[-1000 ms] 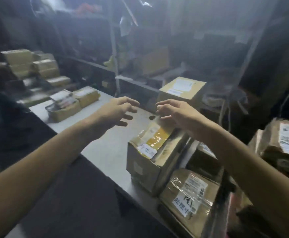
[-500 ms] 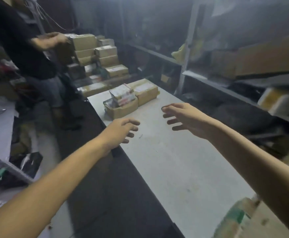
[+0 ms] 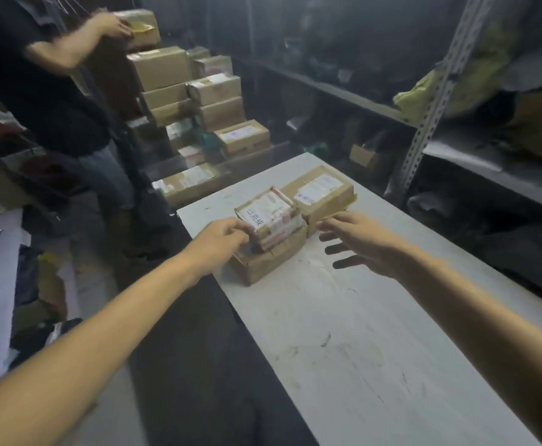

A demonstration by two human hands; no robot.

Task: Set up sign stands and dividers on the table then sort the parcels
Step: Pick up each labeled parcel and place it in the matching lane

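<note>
Left hand grips sign bundle at its edge; right hand spread, empty, just beside. Bundle likely stiff, light, loose-stacked: clamp both ends.

Bare table fills the lower right of the frame, open to either hand. At centre two touching cartons block its far end: an open carton with a labelled bundle rising out of it, the left hand gripping the bundle's left edge, and a closed carton behind. The right hand hovers spread just right of them. A shelf upright bounds the upper right; another person and stacked boxes crowd the upper left.
</note>
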